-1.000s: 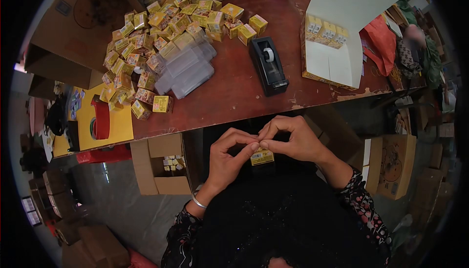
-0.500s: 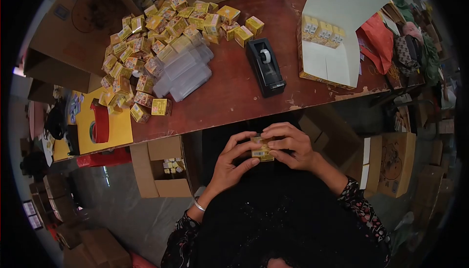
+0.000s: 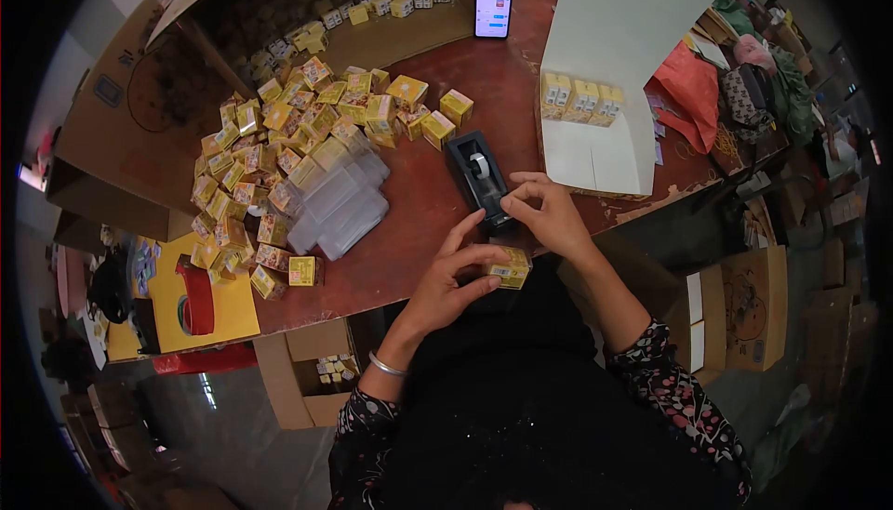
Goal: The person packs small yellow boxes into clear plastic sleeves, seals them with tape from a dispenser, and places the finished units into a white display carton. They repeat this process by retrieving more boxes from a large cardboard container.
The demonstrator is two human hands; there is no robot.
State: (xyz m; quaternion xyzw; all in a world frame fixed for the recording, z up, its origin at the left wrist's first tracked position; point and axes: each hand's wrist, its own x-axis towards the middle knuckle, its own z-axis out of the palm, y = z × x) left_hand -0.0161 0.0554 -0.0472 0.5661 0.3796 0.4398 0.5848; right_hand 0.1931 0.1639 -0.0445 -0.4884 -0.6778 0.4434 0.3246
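Note:
My left hand (image 3: 457, 278) grips a small yellow printed box (image 3: 511, 269) just past the table's front edge, with the thumb and fingers on its left side. The fingers of my right hand (image 3: 542, 215) are pinched together at the near end of a black tape dispenser (image 3: 475, 172). Whatever sits between these fingertips is too small to make out. The dispenser carries a roll of clear tape (image 3: 479, 165). Left of it lies a stack of clear plastic cases (image 3: 337, 203), beside a large heap of similar yellow boxes (image 3: 270, 155).
An open white-lined carton (image 3: 595, 164) holds several yellow boxes at the right. A lit phone (image 3: 493, 6) stands at the back. A large cardboard box (image 3: 409, 40) with more small boxes lies at the back left. Open cartons (image 3: 307, 338) sit below the red table (image 3: 400, 250).
My right hand has left the small box and moved up to the tape dispenser. My left hand keeps the box. The view has tilted upward, showing more of the table's back.

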